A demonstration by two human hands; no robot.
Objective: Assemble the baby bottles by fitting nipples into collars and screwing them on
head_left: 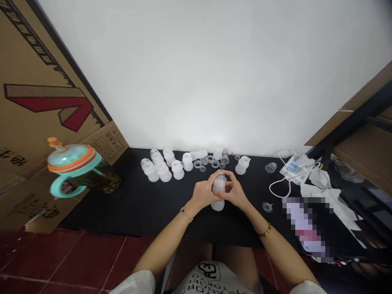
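Between my two hands a white baby bottle (218, 205) stands upright on the black table, a clear cap (221, 178) at its top. My left hand (203, 192) wraps the bottle from the left. From the other side my right hand (237, 194) curls round it, fingers on the upper part. Beyond my hands lie clear rings (215, 164) and small clear bottle parts. Several capped bottles (163, 171) are grouped to the left, beside uncapped bottles (178, 170). Another uncapped bottle (242, 165) is to the right.
A large teal-lidded jug (92, 171) stands at the left by a cardboard box (36, 122). On the right are a clear cap (270, 167), a clear disc-shaped part (267, 207), a power strip (297, 168) with white cables, and papers (339, 204). A white wall (214, 81) rises behind the table.
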